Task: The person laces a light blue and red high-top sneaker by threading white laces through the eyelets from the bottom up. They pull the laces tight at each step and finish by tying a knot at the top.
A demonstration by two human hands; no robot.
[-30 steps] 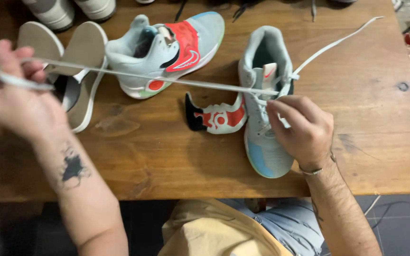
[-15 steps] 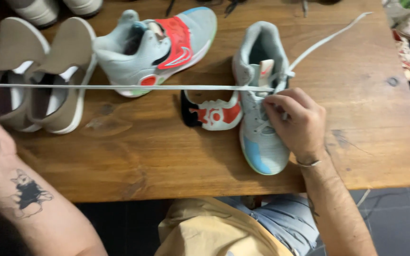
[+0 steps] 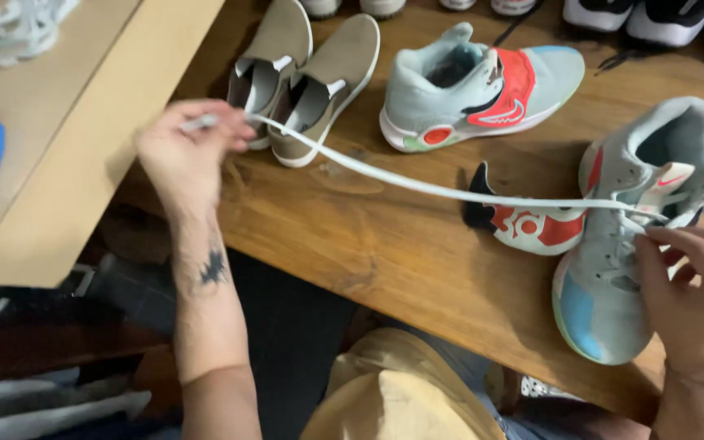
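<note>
The left hand [image 3: 182, 155] is clenched in a pinch on the end of a long flat white shoelace [image 3: 417, 186], fingers curled over the tip. Half a second ago this hand sat at the far left edge of the view with the lace pulled level; now the hand is fully in view above the desk's near-left corner, and the lace slopes down from it to the right.

The lace runs taut across the brown wooden desk [image 3: 385, 253] to the eyelets of a pale grey-green high-top sneaker with a blue and green toe [image 3: 629, 269], which lies at the right with its toe toward the person. The right hand [image 3: 694, 301] rests against this sneaker's laced front, fingers bent on the upper and holding the shoe steady; it was there before too, though it now sits lower on the shoe.

A loose red, white and black tongue piece [image 3: 531, 226] lies just beside the sneaker, under the lace. The matching sneaker with a red strap [image 3: 482, 90] lies on its side farther back. A pair of tan slip-on shoes [image 3: 307, 73] stands near the left hand. The view has swung left, showing a light wooden surface [image 3: 67, 155] beside the desk.
</note>
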